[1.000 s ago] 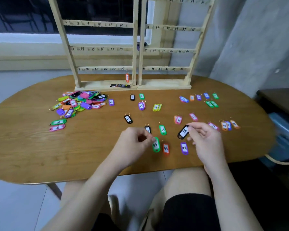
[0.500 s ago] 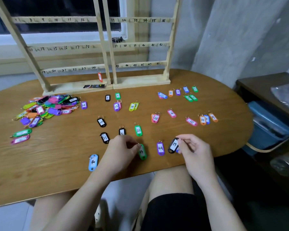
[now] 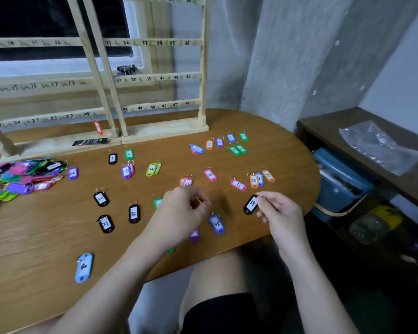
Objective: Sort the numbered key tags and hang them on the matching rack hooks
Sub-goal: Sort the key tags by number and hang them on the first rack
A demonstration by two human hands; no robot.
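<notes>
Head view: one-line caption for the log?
Right hand pinches black tag 39 by its ring; left hand hovers over sorted tags.

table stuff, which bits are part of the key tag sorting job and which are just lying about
Part of the job:
- black tag 39, pinched by the right hand
- sorted tags, such as blue tag 45
- unsorted tag pile
- numbered wooden rack

Just lying about:
- blue bin
- plastic bag
- side shelf

Plain domestic-looking room, oval wooden table (image 3: 46, 242) against a bare grey concrete wall (image 3: 299, 56), dark window (image 3: 46, 18) behind, dark brown side shelf (image 3: 362, 131) holding a blue plastic bin (image 3: 340, 186).
</notes>
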